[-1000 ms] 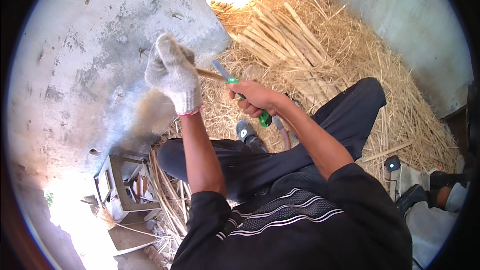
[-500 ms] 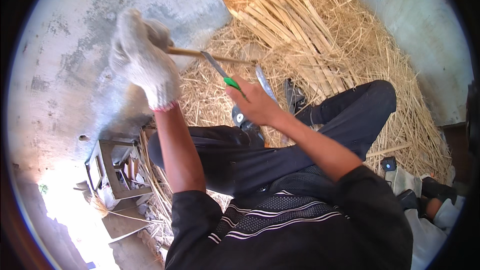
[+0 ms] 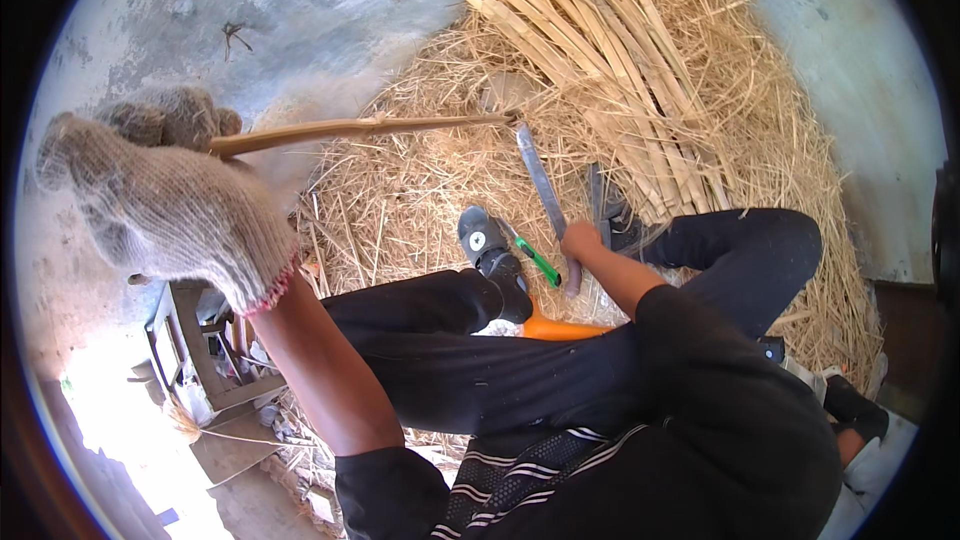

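My left hand [image 3: 190, 190], in a knitted glove with a red-edged cuff, is closed round one end of a narrow bamboo strip [image 3: 370, 127]. The strip points right across the straw, its far end close to the tip of a long knife [image 3: 540, 175]. My bare right hand [image 3: 585, 238] is closed at the point where this knife's blade meets its handle; the fingers are partly hidden. A green-handled cutter knife [image 3: 538, 260] lies beside my dark shoe [image 3: 482, 237], apart from both hands.
Split bamboo strips [image 3: 625, 70] lie in a pile on the straw [image 3: 400, 195] beyond my legs. Pale walls [image 3: 330, 10] stand on the left and right. A small frame stool [image 3: 205, 350] is at the lower left. Something orange [image 3: 565, 328] shows under my leg.
The green cutter knife has left my right hand and lies on the ground. That hand has moved down to the long knife. My left hand has shifted left with the bamboo strip.
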Available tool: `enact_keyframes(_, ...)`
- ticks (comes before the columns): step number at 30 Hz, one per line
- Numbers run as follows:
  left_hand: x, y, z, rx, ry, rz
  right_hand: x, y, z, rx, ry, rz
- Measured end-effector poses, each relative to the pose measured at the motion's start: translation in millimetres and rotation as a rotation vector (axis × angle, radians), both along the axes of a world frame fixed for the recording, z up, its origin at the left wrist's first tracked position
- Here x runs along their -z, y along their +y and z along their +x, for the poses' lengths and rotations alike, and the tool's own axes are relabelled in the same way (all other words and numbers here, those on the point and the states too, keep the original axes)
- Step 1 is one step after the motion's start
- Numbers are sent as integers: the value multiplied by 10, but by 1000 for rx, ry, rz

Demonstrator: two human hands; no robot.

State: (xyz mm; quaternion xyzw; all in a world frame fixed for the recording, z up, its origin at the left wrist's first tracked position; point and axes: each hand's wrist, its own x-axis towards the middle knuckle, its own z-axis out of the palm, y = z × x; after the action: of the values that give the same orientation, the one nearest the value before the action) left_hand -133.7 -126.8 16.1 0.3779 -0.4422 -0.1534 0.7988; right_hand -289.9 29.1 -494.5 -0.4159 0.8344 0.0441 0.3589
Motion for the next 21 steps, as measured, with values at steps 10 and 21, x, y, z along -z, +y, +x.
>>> enact_keyframes(10,-11,37,-37,132,-83,-125,-1,231,-277,173,-130,-192)
enact_keyframes(21,82,150,11,348,2,-203,-3194,630,-1208,154,280,-569)
